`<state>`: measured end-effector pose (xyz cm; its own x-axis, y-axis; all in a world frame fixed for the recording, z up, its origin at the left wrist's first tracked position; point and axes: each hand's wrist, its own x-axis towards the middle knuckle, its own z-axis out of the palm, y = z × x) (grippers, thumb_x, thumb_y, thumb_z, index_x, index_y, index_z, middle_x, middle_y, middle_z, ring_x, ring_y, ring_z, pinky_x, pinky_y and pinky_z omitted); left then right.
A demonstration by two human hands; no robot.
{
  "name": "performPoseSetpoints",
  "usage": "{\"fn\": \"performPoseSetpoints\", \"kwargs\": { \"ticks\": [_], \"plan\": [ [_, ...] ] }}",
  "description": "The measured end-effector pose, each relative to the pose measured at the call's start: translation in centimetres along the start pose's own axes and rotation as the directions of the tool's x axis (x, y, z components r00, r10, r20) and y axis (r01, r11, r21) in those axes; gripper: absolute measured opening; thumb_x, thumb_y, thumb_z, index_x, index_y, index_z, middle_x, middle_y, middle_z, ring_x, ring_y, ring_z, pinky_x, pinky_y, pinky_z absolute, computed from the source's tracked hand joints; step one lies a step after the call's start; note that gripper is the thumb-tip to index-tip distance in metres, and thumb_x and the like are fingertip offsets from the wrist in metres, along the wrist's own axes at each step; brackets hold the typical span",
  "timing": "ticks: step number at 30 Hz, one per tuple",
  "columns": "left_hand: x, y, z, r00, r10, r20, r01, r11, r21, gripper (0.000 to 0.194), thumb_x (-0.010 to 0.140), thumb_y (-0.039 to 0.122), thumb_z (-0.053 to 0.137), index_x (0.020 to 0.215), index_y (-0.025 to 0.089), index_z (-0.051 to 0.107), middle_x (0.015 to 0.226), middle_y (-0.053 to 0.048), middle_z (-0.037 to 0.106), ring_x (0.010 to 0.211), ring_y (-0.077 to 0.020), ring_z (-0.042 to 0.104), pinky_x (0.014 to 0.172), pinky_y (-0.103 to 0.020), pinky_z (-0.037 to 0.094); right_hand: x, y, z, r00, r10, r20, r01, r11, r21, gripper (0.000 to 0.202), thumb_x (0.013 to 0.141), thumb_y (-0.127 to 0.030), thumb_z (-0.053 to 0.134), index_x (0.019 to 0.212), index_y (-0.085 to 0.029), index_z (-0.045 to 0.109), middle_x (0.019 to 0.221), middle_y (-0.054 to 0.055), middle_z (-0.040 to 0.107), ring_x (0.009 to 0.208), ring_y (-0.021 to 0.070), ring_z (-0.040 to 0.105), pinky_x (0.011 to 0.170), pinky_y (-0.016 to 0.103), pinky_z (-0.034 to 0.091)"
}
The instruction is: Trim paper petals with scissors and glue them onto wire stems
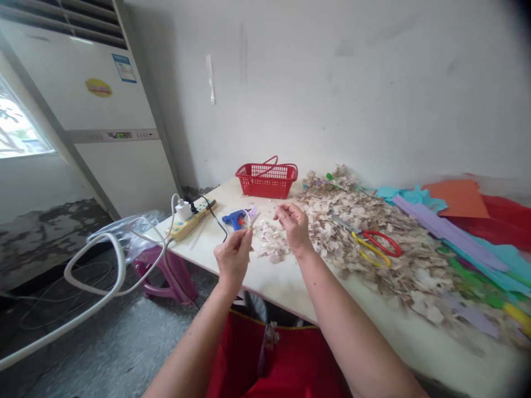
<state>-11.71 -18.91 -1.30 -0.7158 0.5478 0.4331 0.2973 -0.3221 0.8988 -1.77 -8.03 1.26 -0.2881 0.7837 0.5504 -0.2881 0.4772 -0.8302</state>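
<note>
My left hand [234, 255] is closed in a pinch on a small pale piece [254, 219] that sticks up from its fingertips, above the front part of the table. To its right my right hand [292, 224] has its fingers pressed together; anything between them is too small to make out. The hands are apart. Just beyond my left hand lies a blue glue gun [234, 219], with light purple strips [251, 211] by it. A wide heap of pale, brownish petal-like pieces [352, 221] spreads right of my right hand.
A red basket [267, 181] stands at the table's back. Red and yellow scissors [379, 243] rest on the heap. Coloured sheets [456, 202] lie far right. A yellow power strip [193, 219] with cables sits at the left edge, above a purple stool [166, 273].
</note>
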Motion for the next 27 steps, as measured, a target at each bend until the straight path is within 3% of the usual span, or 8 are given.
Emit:
{"fn": "performPoseSetpoints", "kwargs": {
  "ticks": [2,6,11,14,20,24,27],
  "plan": [
    [-0.2,-0.3,-0.3,0.996,0.069,-0.053,-0.068,0.997,0.026,0.009,0.063,0.029,0.069,0.068,0.021,0.067,0.051,0.001,0.057,0.049,-0.0091,0.051,0.05,-0.016,0.038,-0.1,0.1,0.1,1.0,0.014,0.016,-0.014,1.0,0.005,0.022,0.074,-0.037,0.054,0.067,-0.016,0.054,0.055,-0.002,0.051,0.049,0.0077,0.043,0.049,0.02,0.035],
    [-0.6,-0.9,-0.9,0.995,0.1,-0.007,-0.099,0.993,0.058,0.011,0.058,0.022,0.073,0.069,0.023,0.07,0.06,-0.003,0.061,0.062,-0.0116,0.054,0.066,-0.018,0.042,-0.3,0.2,0.5,0.997,0.05,0.056,-0.048,0.998,-0.032,0.022,0.072,-0.035,0.055,0.062,-0.015,0.054,0.051,-0.003,0.05,0.047,0.008,0.044,0.048,0.02,0.034],
    [-0.9,-0.7,-1.0,0.999,-0.015,0.037,0.016,0.999,-0.035,0.017,0.057,0.017,0.073,0.072,0.024,0.07,0.067,-0.005,0.062,0.073,-0.0158,0.057,0.067,-0.02,0.043,-0.6,0.2,0.9,0.992,0.072,0.1,-0.073,0.997,0.011,0.02,0.071,-0.033,0.055,0.061,-0.015,0.054,0.051,-0.004,0.049,0.047,0.0082,0.043,0.046,0.02,0.033],
    [-0.9,0.0,-0.8,0.999,0.031,0.03,-0.029,0.998,-0.057,0.014,0.059,0.016,0.071,0.07,0.024,0.069,0.071,-0.005,0.063,0.073,-0.0149,0.057,0.069,-0.02,0.043,-0.7,0.3,0.9,0.992,0.077,0.105,-0.079,0.997,0.015,0.022,0.072,-0.034,0.055,0.06,-0.016,0.053,0.05,-0.004,0.046,0.046,0.0074,0.041,0.045,0.02,0.032],
    [-0.9,0.3,-0.4,0.999,0.035,-0.002,-0.035,0.996,-0.084,0.003,0.064,0.022,0.068,0.067,0.022,0.066,0.062,-0.002,0.06,0.06,-0.0129,0.054,0.054,-0.019,0.041,-0.7,0.3,1.0,0.989,0.085,0.124,-0.08,0.996,-0.046,0.023,0.073,-0.035,0.054,0.06,-0.016,0.055,0.049,-0.004,0.047,0.045,0.0075,0.04,0.046,0.02,0.031],
    [-0.7,0.2,0.0,0.998,0.01,0.056,-0.002,0.992,-0.126,0.014,0.071,0.032,0.062,0.069,0.019,0.06,0.049,0.003,0.053,0.038,-0.0066,0.04,0.039,-0.019,0.031,-0.7,0.5,1.0,0.988,0.071,0.136,-0.067,0.997,-0.036,0.026,0.075,-0.035,0.053,0.057,-0.016,0.054,0.048,-0.004,0.046,0.045,0.0076,0.04,0.047,0.021,0.031],
    [-0.4,0.4,0.2,0.994,-0.049,0.102,0.07,0.975,-0.21,0.021,0.073,0.036,0.06,0.068,0.017,0.056,0.047,0.004,0.051,0.033,-0.0045,0.034,0.035,-0.019,0.024,-0.8,0.4,1.0,0.988,0.068,0.136,-0.063,0.997,-0.042,0.026,0.075,-0.034,0.054,0.056,-0.016,0.054,0.048,-0.004,0.045,0.046,0.0075,0.039,0.048,0.021,0.031]
  ]
}}
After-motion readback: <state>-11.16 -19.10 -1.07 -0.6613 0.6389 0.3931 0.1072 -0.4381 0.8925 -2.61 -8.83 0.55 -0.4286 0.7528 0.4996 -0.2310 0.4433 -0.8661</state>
